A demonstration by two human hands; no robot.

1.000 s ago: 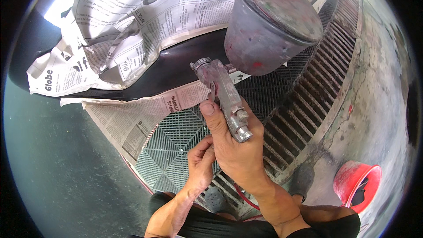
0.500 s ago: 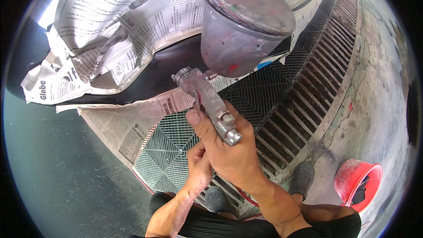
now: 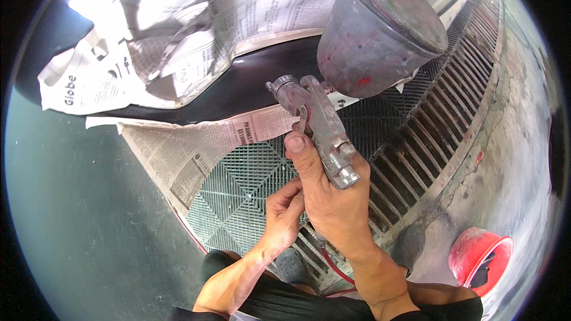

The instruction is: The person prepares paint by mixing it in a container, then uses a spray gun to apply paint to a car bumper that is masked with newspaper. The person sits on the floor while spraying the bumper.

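In the head view, the right hand was closed around the grip of the spray gun, which was near the black panel between newspaper sheets, the left hand was curled just beside it, its pinch indeterminable, and 1 red bucket stood lower right.

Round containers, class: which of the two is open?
The red plastic bucket at lower right: its mouth is uncovered. The grey, paint-smeared round cup on the silver metal spray gun has a lid.
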